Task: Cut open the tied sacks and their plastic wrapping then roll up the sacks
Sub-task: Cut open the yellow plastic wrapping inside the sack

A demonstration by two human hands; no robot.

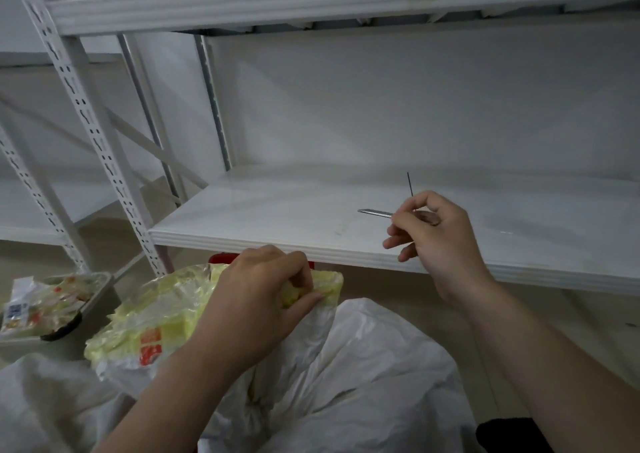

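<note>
The left hand (263, 289) pinched the top corner of a pale yellow bundle of sacks (145, 328), its grip clamped on the crinkled edge. The bundle bore red printing and lay in glossy, wrinkled clear plastic wrapping (166, 289), just below the front lip of a white shelf (259, 217) and resting on a loose white sack (363, 366). The right hand (440, 234) hovered over the shelf, its grip closed on a slim cutting tool (375, 212) with a silvery blade pointing left. A grey bin (100, 296) of crumpled wrappers stood at the left.
</note>
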